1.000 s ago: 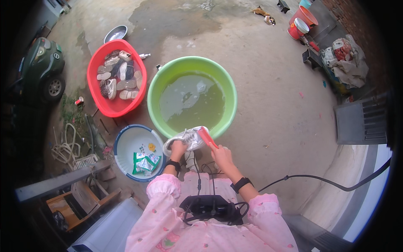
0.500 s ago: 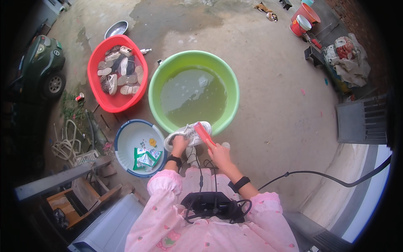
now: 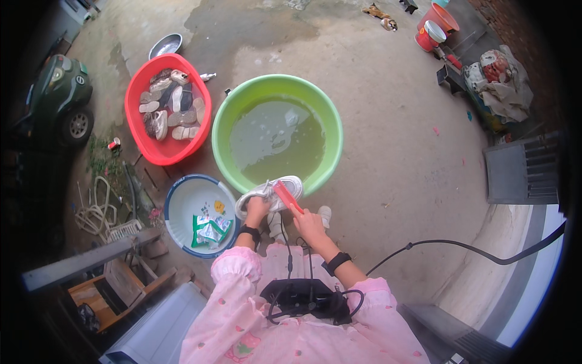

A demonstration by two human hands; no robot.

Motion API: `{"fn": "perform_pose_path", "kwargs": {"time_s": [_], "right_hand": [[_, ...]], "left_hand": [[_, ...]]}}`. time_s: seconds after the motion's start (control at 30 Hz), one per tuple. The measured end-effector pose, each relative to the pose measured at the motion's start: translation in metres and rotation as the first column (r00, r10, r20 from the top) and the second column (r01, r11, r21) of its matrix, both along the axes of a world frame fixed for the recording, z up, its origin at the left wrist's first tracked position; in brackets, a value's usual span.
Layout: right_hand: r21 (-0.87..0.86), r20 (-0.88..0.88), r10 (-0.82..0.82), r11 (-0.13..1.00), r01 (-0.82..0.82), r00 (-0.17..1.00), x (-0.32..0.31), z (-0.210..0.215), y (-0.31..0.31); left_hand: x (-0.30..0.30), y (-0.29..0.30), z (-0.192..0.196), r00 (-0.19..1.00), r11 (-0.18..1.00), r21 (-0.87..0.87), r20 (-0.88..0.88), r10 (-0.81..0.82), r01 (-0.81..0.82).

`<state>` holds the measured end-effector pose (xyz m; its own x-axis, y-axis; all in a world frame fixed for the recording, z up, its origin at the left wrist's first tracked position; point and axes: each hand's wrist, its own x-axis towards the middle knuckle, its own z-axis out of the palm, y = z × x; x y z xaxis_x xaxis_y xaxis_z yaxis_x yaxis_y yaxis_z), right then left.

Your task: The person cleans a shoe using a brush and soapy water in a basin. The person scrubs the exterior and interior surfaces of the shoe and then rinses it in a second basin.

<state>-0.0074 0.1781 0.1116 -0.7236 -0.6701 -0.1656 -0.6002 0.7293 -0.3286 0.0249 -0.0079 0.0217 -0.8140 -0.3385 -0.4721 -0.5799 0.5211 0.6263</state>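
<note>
White shoe at the green tub's six o'clock edge, presumably so drips land in the murky water; whether it rests on the rim, can't tell! Left hand is clamped on it, fingers tucked into the opening, likely for steadiness. Right hand, apart from the left, grips a red brush, slanted seemingly so its head meets the upper. Shoe position: one o'clock from the left hand, ten o'clock from the right!
</note>
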Motion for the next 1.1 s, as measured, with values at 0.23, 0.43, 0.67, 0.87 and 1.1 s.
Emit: {"fn": "perform_pose_path", "kwargs": {"time_s": [0.23,0.43,0.67,0.87,1.1], "right_hand": [[0.024,0.025,-0.065,0.998,0.065,0.998,0.005,-0.002,0.026],[-0.055,0.073,-0.080,0.995,0.084,0.994,0.015,-0.018,0.003],[0.012,0.039,-0.036,0.999,0.035,0.999,-0.009,0.008,0.029],[-0.046,0.110,-0.098,0.994,0.104,0.989,-0.013,-0.016,-0.002],[-0.045,0.145,-0.057,0.997,0.065,0.988,-0.001,0.016,0.015]], "left_hand": [[-0.001,0.000,0.001,1.000,0.999,-0.044,0.020,-0.014,0.015],[-0.004,-0.003,0.001,0.996,0.998,-0.047,0.086,-0.024,0.028],[-0.004,-0.004,0.005,0.999,0.998,-0.054,0.001,-0.035,0.035],[-0.007,-0.007,-0.007,0.998,0.999,-0.031,0.058,-0.031,0.033],[-0.002,-0.006,-0.002,0.988,0.995,-0.051,0.137,-0.076,0.084]]}}
